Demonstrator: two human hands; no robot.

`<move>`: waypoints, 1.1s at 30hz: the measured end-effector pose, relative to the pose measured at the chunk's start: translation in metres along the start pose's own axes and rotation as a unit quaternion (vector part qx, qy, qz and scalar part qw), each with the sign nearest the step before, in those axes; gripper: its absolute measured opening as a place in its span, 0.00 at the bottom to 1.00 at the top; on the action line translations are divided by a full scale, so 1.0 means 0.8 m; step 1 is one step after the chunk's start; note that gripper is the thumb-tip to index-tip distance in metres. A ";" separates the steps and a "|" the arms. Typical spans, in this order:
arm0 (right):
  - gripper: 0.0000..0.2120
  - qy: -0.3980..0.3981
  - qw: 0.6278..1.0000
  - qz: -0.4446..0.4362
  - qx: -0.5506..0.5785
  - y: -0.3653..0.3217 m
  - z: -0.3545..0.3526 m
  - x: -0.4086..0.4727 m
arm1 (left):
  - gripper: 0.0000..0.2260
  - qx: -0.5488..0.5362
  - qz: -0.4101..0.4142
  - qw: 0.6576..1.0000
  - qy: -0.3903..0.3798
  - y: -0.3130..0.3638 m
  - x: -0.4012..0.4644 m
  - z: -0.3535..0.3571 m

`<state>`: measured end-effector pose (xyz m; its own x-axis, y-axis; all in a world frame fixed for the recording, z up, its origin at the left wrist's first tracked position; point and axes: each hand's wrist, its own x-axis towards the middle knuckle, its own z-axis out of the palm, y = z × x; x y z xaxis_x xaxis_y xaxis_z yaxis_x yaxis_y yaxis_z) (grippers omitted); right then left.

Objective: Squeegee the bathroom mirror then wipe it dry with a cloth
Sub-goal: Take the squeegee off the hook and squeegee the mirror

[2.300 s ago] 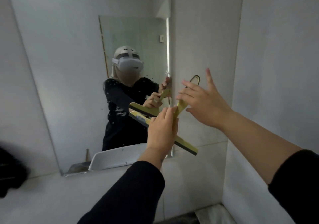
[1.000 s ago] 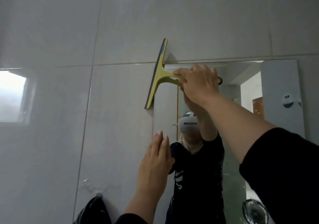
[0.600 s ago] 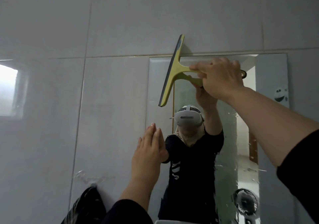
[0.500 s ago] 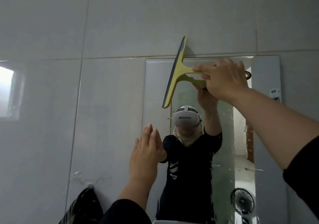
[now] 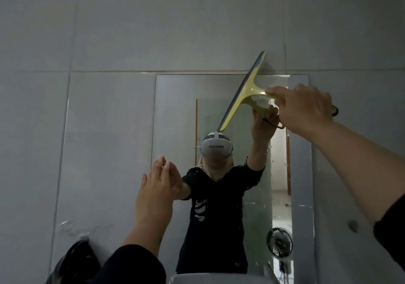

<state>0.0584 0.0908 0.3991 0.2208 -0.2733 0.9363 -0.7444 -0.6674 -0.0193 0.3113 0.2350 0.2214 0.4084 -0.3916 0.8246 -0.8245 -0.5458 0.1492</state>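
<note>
My right hand [image 5: 304, 108] sits at the upper right of the frame, arm extended upward from the lower right, fingers curled closed around a handle. My left hand [image 5: 156, 193] is raised at lower centre, palm flat and facing forward, fingers [image 5: 161, 166] straight and held together, gripping nothing, dark sleeve at the wrist.

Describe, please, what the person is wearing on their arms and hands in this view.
Both hands are bare: no gloves, rings or watch show on the left hand or the right hand. Each arm has a black sleeve: the left sleeve ends near the wrist, while the right sleeve leaves the forearm uncovered.
</note>
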 end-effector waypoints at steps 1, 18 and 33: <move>0.18 -0.005 1.000 0.009 0.002 0.009 -0.002 -0.003 | 0.36 -0.001 -0.001 1.000 0.001 0.001 -0.001 -0.001; 0.17 -0.015 0.929 0.246 0.277 -0.008 0.008 -0.070 | 0.35 -0.058 -0.031 0.998 -0.018 0.005 -0.003 -0.002; 0.14 0.037 0.801 0.365 0.473 -0.138 0.055 -0.111 | 0.32 -0.091 -0.012 0.996 0.000 -0.002 -0.003 0.003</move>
<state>0.1487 0.1579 0.3024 -0.1206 -0.8112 0.5721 0.1593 -0.5847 -0.7955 0.3129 0.2347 0.2180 0.4286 -0.3795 0.8199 -0.8717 -0.4122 0.2648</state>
